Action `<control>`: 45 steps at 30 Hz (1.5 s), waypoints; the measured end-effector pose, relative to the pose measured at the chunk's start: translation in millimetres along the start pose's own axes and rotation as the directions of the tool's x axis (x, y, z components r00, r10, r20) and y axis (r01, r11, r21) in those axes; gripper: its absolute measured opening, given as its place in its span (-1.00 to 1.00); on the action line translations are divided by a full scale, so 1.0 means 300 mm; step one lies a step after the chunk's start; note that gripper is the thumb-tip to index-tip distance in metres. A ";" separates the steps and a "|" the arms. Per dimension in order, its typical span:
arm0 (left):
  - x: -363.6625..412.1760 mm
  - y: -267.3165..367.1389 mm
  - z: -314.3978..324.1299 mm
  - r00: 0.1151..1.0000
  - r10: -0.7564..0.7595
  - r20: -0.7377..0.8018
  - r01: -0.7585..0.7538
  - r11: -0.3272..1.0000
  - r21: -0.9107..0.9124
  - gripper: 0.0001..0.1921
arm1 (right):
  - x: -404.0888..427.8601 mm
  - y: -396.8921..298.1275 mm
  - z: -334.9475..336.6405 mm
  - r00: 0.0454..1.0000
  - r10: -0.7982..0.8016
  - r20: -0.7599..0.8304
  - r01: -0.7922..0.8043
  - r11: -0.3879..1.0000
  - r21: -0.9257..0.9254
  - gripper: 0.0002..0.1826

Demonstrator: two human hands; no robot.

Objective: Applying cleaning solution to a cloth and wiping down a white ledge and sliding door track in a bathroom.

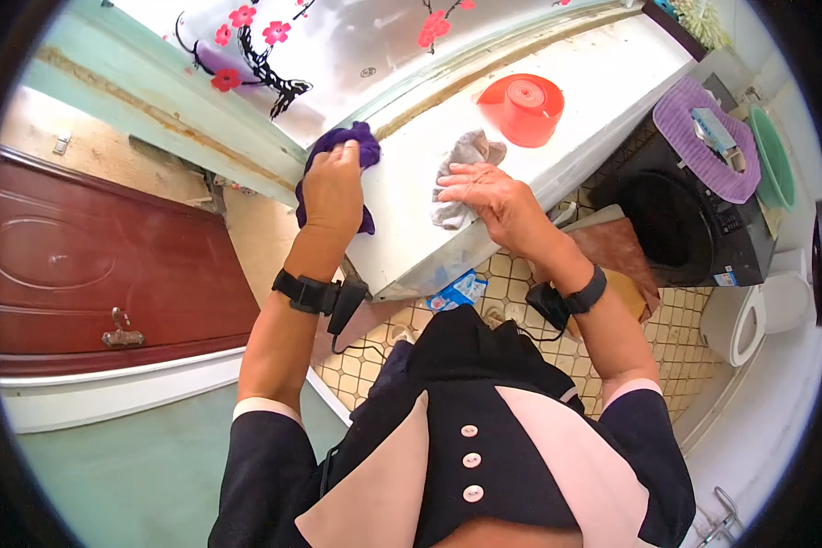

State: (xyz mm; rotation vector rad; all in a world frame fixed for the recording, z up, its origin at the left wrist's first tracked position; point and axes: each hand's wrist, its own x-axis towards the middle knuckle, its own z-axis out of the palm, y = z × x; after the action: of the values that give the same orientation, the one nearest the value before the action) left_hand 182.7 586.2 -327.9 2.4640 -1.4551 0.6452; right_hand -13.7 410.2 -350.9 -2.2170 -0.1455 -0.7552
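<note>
My left hand is closed on a bunched dark purple cloth at the left end of a white ledge, below the window. To its right, my right hand rests on a crumpled light grey cloth near the ledge's front edge. Its fingers are held together over the cloth; whether they pinch it is unclear. Beyond the right hand, a roll of red plastic strip stands on the ledge, partly unwound.
A black washing machine with a purple toilet seat cover and a green basin stands at right, near a white toilet. A dark red door is at left. A blue packet lies on the tiled floor.
</note>
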 end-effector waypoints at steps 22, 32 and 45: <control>-0.181 0.180 -0.149 1.000 0.010 0.029 0.004 0.899 -0.438 -0.69 | -0.108 -0.058 -0.084 0.997 0.075 -0.005 -0.075 0.992 -0.100 -0.65; -0.076 0.364 -0.067 0.923 0.269 0.277 -0.132 0.894 -0.428 -0.38 | -0.204 -0.092 -0.172 0.796 0.545 -0.266 -0.439 0.820 0.366 -0.71; -0.327 0.255 -0.193 0.975 0.172 0.141 -0.130 0.955 -0.266 -0.38 | -0.200 -0.008 -0.324 0.600 0.722 -0.346 -0.257 0.583 0.770 -0.78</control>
State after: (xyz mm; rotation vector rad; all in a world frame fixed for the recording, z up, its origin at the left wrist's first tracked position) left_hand 60.1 647.5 -325.8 2.2659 -1.6827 0.2633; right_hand -109.5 351.0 -332.1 -1.1051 0.5247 -0.8847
